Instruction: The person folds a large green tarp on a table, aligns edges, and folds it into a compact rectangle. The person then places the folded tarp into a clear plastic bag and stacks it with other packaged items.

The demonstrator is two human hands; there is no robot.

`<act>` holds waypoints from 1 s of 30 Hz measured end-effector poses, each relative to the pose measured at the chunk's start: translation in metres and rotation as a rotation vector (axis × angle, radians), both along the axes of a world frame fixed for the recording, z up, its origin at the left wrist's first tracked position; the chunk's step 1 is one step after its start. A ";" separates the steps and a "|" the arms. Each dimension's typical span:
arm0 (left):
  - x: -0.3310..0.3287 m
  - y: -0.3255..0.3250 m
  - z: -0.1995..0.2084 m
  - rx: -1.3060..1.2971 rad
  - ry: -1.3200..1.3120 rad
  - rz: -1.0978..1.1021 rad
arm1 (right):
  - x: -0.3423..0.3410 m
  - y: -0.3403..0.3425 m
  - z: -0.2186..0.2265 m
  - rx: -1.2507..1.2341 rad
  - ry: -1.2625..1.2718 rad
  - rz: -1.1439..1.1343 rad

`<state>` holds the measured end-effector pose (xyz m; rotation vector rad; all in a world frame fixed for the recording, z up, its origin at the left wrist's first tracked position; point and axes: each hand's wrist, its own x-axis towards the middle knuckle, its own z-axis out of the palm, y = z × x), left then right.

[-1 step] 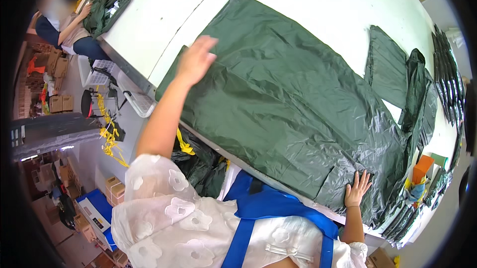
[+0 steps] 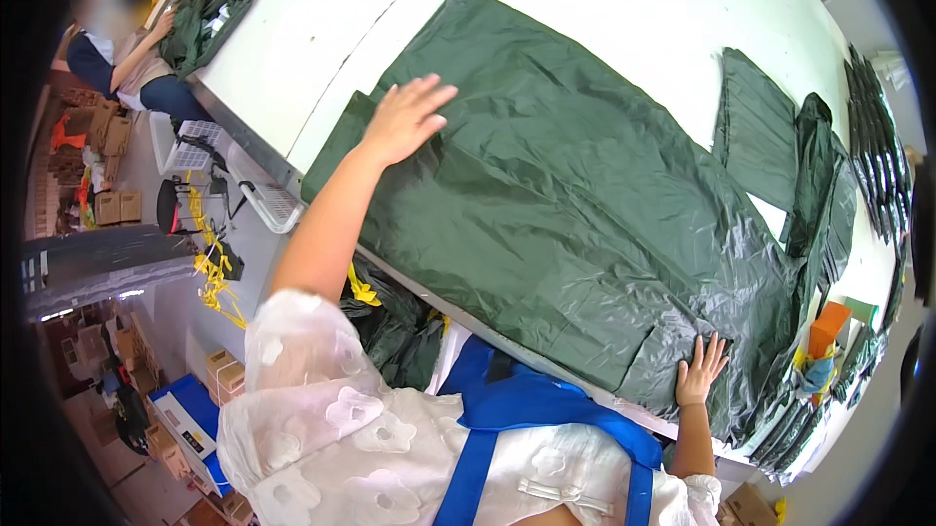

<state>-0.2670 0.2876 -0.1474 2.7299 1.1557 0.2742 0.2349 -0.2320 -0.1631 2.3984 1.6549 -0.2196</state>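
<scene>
A large dark green garment of thin, shiny fabric (image 2: 546, 194) lies spread out on the white table (image 2: 673, 29), creased most at its right end. Over its far left part is my left hand (image 2: 405, 123), fingers stretched and spread, holding nothing; whether it touches the fabric I cannot tell. Down at the near right, my right hand (image 2: 700, 370) rests flat on the wrinkled cloth beside a square patch or pocket (image 2: 648, 360), its fingers apart.
A folded green piece (image 2: 756, 126) and bunched green fabric (image 2: 819, 175) lie right of the garment. Dark packed bundles (image 2: 871, 146) line the right edge. Another person handles green cloth (image 2: 205, 14) at the far left. White baskets (image 2: 273, 204) stand beside the table.
My left hand has shifted a little to the right over the garment, and its fingers are spread wider. The right hand stays in place.
</scene>
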 end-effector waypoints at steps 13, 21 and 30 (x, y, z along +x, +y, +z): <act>0.144 0.056 -0.043 -0.016 0.429 0.171 | -0.014 0.018 0.026 0.019 0.113 -0.098; 0.226 -0.005 -0.001 0.203 0.079 -0.002 | 0.128 0.110 0.085 0.555 0.308 -0.175; 0.565 -0.279 -0.014 -0.334 -0.522 -0.851 | 0.369 0.247 0.029 0.569 0.038 -0.834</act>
